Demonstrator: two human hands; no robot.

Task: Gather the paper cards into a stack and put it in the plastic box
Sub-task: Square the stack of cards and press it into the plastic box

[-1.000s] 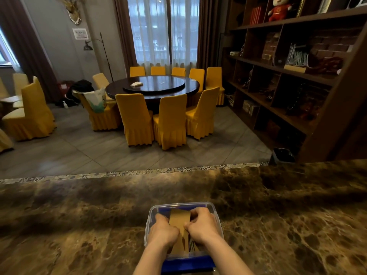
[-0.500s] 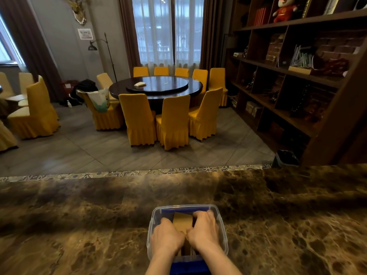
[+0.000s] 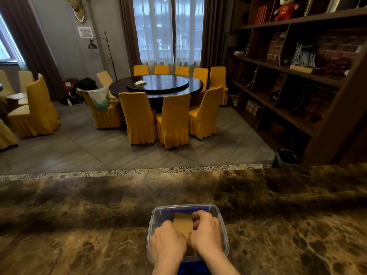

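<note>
A clear plastic box with blue trim stands on the marble counter near its front edge. Inside it lies a stack of brown paper cards, its far end showing between my hands. My left hand rests over the cards' left side inside the box. My right hand is curled around the cards' right side, with fingers over their far corner. Both hands hold the stack low in the box. The near half of the stack is hidden under my hands.
The dark brown marble counter spreads wide to both sides of the box. Beyond its far edge are a tiled floor, a round table with yellow chairs, and a wooden bookshelf on the right.
The view has tilted a little, so the box sits lower in the frame. My hands stay on the cards inside the box, and the right fingers have shifted over the stack's far corner.
</note>
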